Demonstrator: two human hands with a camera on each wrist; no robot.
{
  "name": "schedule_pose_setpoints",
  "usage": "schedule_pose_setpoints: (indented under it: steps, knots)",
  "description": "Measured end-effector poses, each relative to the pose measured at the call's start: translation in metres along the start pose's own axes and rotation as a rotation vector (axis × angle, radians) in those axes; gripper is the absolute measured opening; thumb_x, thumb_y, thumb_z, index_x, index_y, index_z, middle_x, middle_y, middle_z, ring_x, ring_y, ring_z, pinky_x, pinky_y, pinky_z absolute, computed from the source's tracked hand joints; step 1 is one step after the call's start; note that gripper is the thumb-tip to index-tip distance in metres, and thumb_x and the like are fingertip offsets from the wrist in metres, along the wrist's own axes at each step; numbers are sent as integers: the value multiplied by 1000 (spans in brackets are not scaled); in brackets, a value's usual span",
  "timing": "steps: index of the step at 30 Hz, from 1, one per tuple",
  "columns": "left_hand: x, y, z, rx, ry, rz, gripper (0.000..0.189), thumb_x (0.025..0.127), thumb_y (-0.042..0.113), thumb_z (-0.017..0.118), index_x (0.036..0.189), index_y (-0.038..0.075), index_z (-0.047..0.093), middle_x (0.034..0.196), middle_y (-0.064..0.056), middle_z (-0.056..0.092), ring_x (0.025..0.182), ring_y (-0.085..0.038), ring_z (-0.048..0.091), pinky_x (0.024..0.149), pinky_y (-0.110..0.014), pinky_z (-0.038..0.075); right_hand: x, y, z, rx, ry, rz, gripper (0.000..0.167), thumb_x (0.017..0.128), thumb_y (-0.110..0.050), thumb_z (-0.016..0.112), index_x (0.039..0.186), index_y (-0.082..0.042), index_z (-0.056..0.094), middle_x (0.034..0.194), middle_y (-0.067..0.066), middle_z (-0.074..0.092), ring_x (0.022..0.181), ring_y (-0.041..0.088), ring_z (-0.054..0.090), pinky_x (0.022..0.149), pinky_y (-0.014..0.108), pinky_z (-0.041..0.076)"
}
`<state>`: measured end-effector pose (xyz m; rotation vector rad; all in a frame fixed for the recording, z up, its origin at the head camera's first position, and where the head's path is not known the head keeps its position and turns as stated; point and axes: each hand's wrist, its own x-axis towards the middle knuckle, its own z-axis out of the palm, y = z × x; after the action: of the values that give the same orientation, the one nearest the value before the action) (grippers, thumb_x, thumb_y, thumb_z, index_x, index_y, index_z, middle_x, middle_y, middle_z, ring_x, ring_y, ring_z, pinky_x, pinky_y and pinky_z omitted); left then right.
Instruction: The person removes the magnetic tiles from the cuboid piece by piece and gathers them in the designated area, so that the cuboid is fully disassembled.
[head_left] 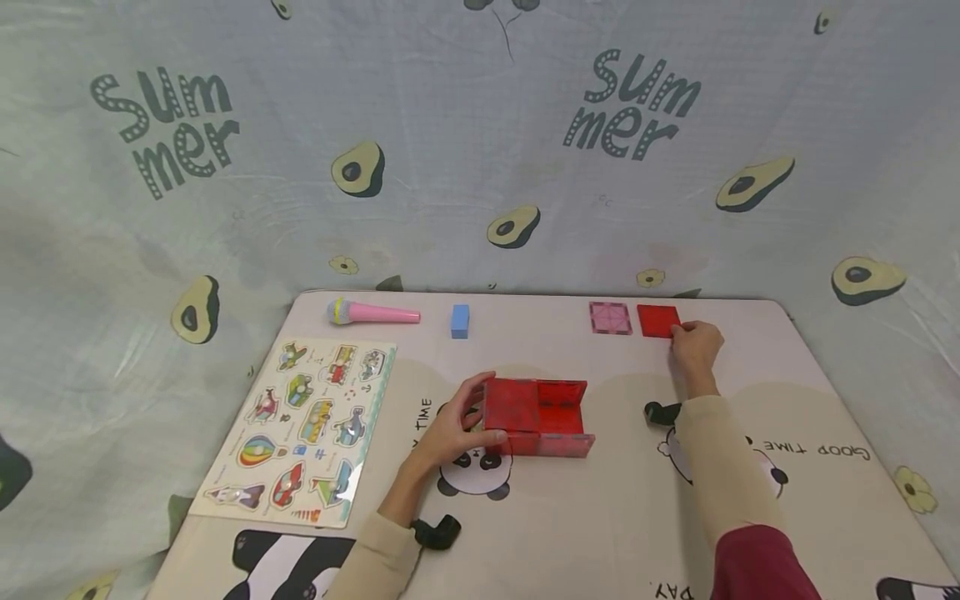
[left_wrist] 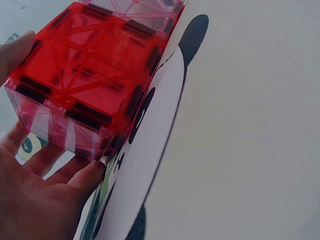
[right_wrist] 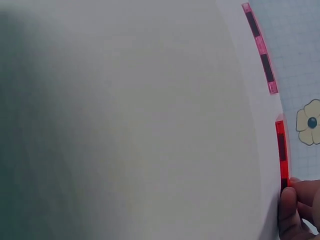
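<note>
A box-like structure of red and pink see-through magnetic tiles [head_left: 536, 417] stands in the middle of the table. My left hand [head_left: 455, 427] holds its left end, with the thumb on one side and the fingers on the other. The left wrist view shows dark magnet strips along the edges of its red tile face [left_wrist: 92, 62]. At the back right, my right hand [head_left: 696, 348] pinches the near right corner of a loose red magnetic tile [head_left: 657, 321]. Thumb and finger meet at the end of that red tile [right_wrist: 282, 152] in the right wrist view. Left of it lies a pink magnetic tile [head_left: 610, 317].
A picture puzzle board [head_left: 300, 433] with vehicle pieces covers the table's left side. Behind it lies a pink toy microphone [head_left: 375, 312], with a blue block [head_left: 460, 321] to its right. A patterned cloth [head_left: 450, 125] hangs behind the table.
</note>
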<state>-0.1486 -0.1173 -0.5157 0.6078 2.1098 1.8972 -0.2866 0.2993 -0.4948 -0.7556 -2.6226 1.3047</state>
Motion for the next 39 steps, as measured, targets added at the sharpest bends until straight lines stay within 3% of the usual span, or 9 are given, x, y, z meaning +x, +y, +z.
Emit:
schedule_pose_setpoints:
  steps: [6,15,27,39]
  knots:
    - [0,0,0,10,5,-5,86,85,24,75,156,13,28,155,-5,43,144,-29,41,117,-41,41,0,1,0,7,6,0,45,105,-20,45,135,13,54,135,31,56,127,43,51,111,51,47]
    - [-1,1,1,19,12,-11,85,85,24,75,156,15,29,155,-4,43,145,-28,40,117,-42,40,-4,1,-5,21,-25,-12,58,105,-31,44,148,8,38,144,31,45,130,42,46,115,50,45]
    - [-1,1,1,10,8,-5,84,85,24,75,156,18,30,155,-5,43,145,-29,41,117,-42,40,-12,-9,-12,10,-8,-68,56,103,-30,44,148,3,41,143,28,49,129,40,47,111,50,48]
    - [0,0,1,18,14,-4,86,85,24,75,156,13,28,154,-5,44,143,-28,42,117,-42,40,-30,-23,-18,3,-20,-177,55,103,-35,45,145,1,46,142,26,52,123,40,53,106,51,51]
